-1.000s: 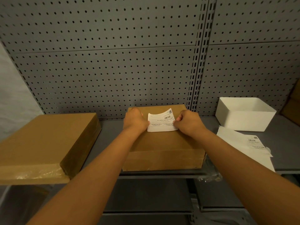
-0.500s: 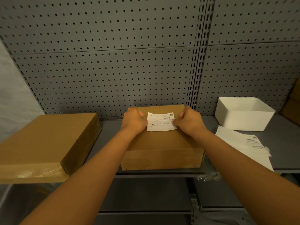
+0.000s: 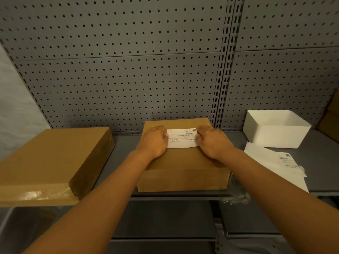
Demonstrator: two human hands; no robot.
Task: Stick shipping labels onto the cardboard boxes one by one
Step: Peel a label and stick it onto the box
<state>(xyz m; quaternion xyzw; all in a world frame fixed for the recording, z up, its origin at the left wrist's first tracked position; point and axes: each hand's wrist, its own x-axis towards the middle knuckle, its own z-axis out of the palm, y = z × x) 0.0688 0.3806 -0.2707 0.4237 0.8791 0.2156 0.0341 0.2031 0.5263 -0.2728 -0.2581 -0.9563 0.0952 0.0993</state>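
Both your hands, left hand [image 3: 153,142] and right hand [image 3: 213,142], press flat on the label [image 3: 181,138] atop the middle box [image 3: 183,167], gripping nothing. You're sticking it down; next, probably smooth its edges.

Matt brown cardboard box [image 3: 183,162]; white printed paper label [image 3: 181,138]; glossy tape on left box [image 3: 45,162]; grey perforated metal backboard [image 3: 128,79].
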